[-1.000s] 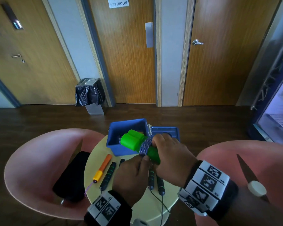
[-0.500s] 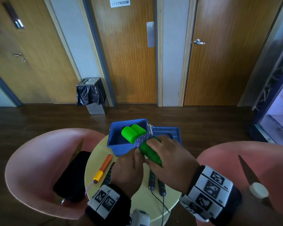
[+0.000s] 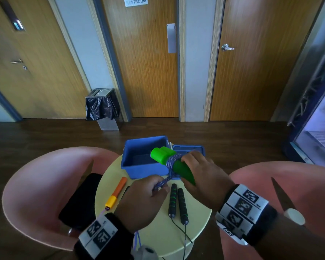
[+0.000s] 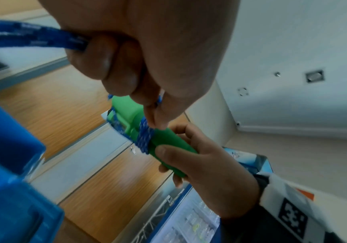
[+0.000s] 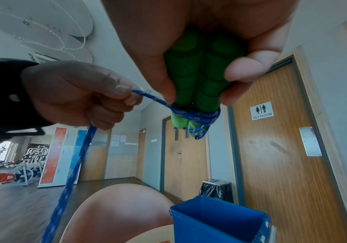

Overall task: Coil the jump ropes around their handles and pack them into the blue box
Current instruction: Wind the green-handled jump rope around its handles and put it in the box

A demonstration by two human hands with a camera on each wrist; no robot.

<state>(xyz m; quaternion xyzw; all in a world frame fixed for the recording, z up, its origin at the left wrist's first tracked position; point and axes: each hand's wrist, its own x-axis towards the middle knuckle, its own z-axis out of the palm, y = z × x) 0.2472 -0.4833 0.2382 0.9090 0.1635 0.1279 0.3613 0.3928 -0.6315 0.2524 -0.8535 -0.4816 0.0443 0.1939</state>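
Note:
My right hand [image 3: 199, 171] grips two green handles [image 3: 163, 155] [image 5: 197, 82] side by side, above the near edge of the blue box [image 3: 139, 158]. A blue-and-white rope [image 3: 174, 160] [image 5: 197, 115] is wound a few turns around them. My left hand [image 3: 144, 201] [image 5: 81, 95] pinches the loose rope [image 4: 33, 39], pulled taut toward me from the coil. The box looks empty inside. On the yellow table [image 3: 199, 218] lie a pair of black handles [image 3: 176, 201] with a thin cord, and an orange-and-yellow handle [image 3: 116, 192].
The box's blue lid [image 3: 188, 148] lies behind it to the right. Pink chairs [image 3: 38, 184] [image 3: 289, 177] flank the small round table; a black object [image 3: 81, 201] rests on the left seat. A bin [image 3: 101, 107] stands by the doors.
My left hand has drawn back toward me with the rope, which now stretches taut from the coil. The handles have risen a little and sit further over the box.

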